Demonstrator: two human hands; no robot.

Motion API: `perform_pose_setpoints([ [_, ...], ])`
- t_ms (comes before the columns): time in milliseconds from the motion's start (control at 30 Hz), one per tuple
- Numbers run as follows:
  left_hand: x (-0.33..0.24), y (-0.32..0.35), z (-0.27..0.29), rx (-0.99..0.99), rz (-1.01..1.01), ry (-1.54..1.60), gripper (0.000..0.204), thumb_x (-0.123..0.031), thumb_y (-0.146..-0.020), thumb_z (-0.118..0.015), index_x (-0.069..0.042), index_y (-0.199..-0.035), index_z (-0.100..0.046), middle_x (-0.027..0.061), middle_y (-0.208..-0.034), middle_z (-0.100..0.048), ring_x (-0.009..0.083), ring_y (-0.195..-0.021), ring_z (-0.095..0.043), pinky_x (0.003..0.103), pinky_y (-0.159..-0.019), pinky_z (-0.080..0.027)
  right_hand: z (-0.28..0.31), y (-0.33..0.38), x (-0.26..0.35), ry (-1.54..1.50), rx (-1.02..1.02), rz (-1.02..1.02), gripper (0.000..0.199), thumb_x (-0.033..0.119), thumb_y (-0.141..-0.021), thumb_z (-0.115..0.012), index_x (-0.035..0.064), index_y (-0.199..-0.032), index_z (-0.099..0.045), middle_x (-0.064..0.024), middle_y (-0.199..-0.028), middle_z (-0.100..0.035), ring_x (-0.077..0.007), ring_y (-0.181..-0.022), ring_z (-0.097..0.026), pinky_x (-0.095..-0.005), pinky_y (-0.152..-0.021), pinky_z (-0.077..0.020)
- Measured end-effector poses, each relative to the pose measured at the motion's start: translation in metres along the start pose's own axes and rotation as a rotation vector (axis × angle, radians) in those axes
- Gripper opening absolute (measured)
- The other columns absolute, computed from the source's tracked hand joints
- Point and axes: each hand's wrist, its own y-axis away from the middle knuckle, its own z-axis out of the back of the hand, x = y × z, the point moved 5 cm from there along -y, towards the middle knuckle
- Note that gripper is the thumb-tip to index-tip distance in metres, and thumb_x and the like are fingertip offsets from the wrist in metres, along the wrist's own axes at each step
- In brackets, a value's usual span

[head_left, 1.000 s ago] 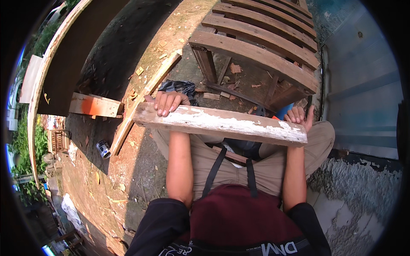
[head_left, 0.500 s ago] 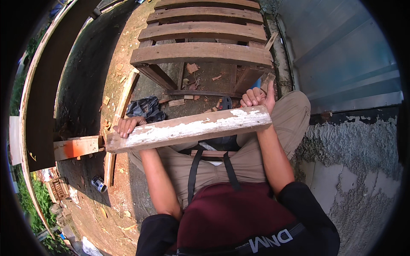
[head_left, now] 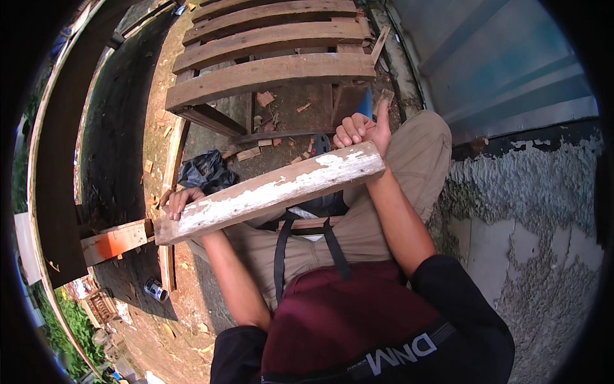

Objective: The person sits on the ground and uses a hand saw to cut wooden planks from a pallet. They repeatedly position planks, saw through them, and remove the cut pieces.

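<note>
A thick wooden plank with flaking white paint along one face lies slantwise across my lap, its right end higher in the picture. My left hand grips its left end, fingers folded over the upper edge. At the other end my right hand is closed against the plank, fingers curled above its edge and thumb pointing up. Part of that palm is hidden behind the wood. Below the plank, a shorter wood piece rests by my lap, between two dark straps.
A slatted wooden pallet-like bench stands ahead, with wood scraps beneath it. Left of it lie a black plastic bag, a long wood strip and a can. A metal sheet wall rises on the right.
The plank tilts more steeply now, its left end lower and its right end higher. Both hands keep their places on it. The whole view has shifted slightly.
</note>
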Motion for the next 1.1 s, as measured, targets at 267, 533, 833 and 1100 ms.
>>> perform_pose_setpoints([
  [267, -0.016, 0.002, 0.014, -0.046, -0.026, -0.024, 0.022, -0.017, -0.1, -0.052, 0.0, -0.097, -0.065, -0.0008, -0.067, -0.065, 0.0109, -0.057, -0.064, 0.026, -0.063, -0.051, -0.005, 0.002, 0.001, -0.03, -0.03, 0.016, 0.081, 0.074, -0.101, -0.024, 0.0072, -0.068, -0.057, -0.0061, -0.062, -0.051, -0.0269, -0.068, -0.06, -0.0426, -0.068, -0.0513],
  [533, -0.013, 0.014, 0.022, -0.261, -0.099, -0.242, 0.026, -0.029, -0.096, -0.057, -0.008, -0.083, -0.065, 0.0015, -0.072, -0.066, 0.0155, -0.066, -0.063, 0.032, -0.071, -0.048, 0.002, 0.005, 0.009, 0.021, -0.095, 0.077, 0.075, 0.068, -0.103, -0.03, 0.0042, -0.09, -0.068, -0.0046, -0.068, -0.053, -0.022, -0.073, -0.054, -0.0371, -0.075, -0.0452],
  [833, 0.025, 0.004, -0.024, 0.072, -0.047, -0.198, 0.026, -0.031, -0.099, -0.055, -0.011, -0.084, -0.064, 0.0002, -0.074, -0.066, 0.015, -0.067, -0.062, 0.031, -0.073, -0.048, 0.045, 0.008, 0.039, -0.001, -0.199, 0.104, 0.062, 0.061, -0.104, -0.043, 0.0053, -0.089, -0.066, -0.002, -0.062, -0.053, -0.0181, -0.065, -0.053, -0.0339, -0.069, -0.0442],
  [1100, 0.044, -0.003, -0.064, 0.204, -0.064, -0.252, 0.05, -0.049, -0.105, -0.043, -0.011, -0.078, -0.06, -0.0006, -0.066, -0.059, 0.0139, -0.06, -0.057, 0.032, -0.067, -0.044, 0.087, 0.013, 0.043, 0.077, -0.44, -0.049, 0.043, 0.045, -0.104, -0.052, 0.0053, -0.095, -0.068, -0.0019, -0.069, -0.061, -0.0229, -0.078, -0.065, -0.0373, -0.076, -0.0539],
])
